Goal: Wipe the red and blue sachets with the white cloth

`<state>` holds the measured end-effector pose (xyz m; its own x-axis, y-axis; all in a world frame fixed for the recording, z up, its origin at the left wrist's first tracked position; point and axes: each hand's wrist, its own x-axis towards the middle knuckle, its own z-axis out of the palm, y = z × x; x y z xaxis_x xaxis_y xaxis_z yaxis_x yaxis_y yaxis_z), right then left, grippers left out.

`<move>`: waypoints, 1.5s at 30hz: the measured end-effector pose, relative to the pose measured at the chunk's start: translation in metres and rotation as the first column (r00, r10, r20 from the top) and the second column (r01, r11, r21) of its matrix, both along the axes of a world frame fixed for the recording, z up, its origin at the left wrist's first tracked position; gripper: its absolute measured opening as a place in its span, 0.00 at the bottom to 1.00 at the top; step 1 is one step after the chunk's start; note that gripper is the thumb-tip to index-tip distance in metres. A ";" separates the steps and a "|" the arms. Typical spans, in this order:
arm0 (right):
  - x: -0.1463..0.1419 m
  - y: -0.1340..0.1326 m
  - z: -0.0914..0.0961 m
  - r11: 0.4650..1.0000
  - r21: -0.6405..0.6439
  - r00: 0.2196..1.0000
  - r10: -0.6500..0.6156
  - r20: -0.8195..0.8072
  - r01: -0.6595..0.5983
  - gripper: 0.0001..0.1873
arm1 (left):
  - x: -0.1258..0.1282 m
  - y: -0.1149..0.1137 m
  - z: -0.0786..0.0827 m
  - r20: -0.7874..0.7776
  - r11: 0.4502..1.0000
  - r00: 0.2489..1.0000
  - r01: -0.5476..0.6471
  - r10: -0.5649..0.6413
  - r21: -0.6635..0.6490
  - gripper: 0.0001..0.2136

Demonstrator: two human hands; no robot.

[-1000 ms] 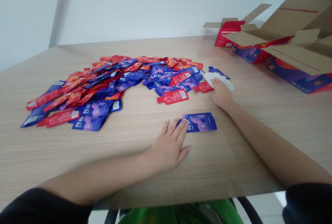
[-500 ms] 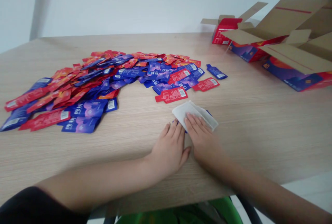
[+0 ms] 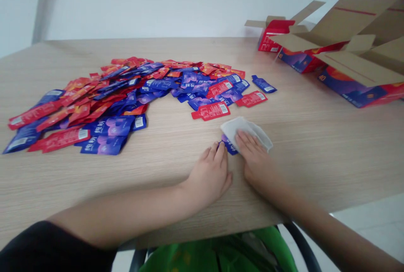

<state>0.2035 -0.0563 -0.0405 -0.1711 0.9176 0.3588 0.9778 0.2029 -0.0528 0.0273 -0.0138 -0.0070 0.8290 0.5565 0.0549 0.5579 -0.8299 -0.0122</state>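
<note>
Wooden tabletop (image 3: 303, 167), blue sachet (image 3: 228, 145) apparently slanting under cloth (image 3: 246, 132); right hand (image 3: 255, 159) atop

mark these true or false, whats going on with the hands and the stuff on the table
1. The right hand rests on a white cloth that lies partly over a blue sachet. True.
2. The left hand is gripping the white cloth. False: it lies on the table beside the blue sachet, and the cloth is under the right hand.
3. A heap of red and blue sachets lies on the table, farther from the person than the hands. True.
4. The cardboard carton is closed. False: its flaps stand open.
</note>
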 end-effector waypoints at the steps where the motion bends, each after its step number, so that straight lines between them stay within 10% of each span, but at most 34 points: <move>1: 0.006 0.001 0.001 0.998 0.012 0.998 -0.068 -0.015 0.068 0.33 | 0.000 0.000 0.000 -0.001 1.000 1.000 0.004 -0.004 0.013 0.28; 4: 0.011 0.004 0.002 0.988 0.024 0.988 -0.153 -0.033 0.154 0.32 | 0.000 -0.001 0.000 0.001 0.999 1.000 0.021 -0.021 0.038 0.27; 11: -0.002 0.006 0.002 0.994 -0.025 0.994 0.101 -0.045 -0.103 0.32 | 0.001 0.001 -0.002 0.000 0.999 1.000 0.005 -0.005 0.042 0.26; 16: 0.018 0.011 0.002 0.995 0.020 0.991 -0.092 -0.096 0.094 0.32 | 0.002 -0.001 -0.005 -0.021 0.996 1.000 0.012 -0.011 0.085 0.27; 22: 0.002 0.015 0.004 0.985 -0.037 0.985 0.170 -0.027 -0.171 0.33 | 0.004 0.001 -0.001 -0.024 0.998 0.999 -0.027 0.028 0.050 0.28; 28: 0.037 0.043 0.006 0.996 -0.006 0.993 -0.090 -0.073 0.090 0.31 | 0.002 0.007 0.000 -0.005 1.000 1.000 -0.015 0.015 0.009 0.30; 35: 0.003 0.029 0.003 0.983 -0.021 0.983 0.182 -0.011 -0.182 0.32 | 0.003 0.007 0.002 -0.013 0.999 0.999 -0.032 0.032 -0.006 0.29; 41: 0.018 0.033 0.004 0.997 0.004 0.993 -0.072 -0.092 0.072 0.32 | 0.003 0.006 0.004 -0.034 1.000 0.999 -0.021 0.021 0.007 0.30; 45: -0.007 0.027 0.004 0.988 -0.034 0.985 0.148 -0.093 -0.151 0.34 | 0.003 0.007 0.005 -0.024 1.000 0.999 -0.029 0.029 -0.003 0.29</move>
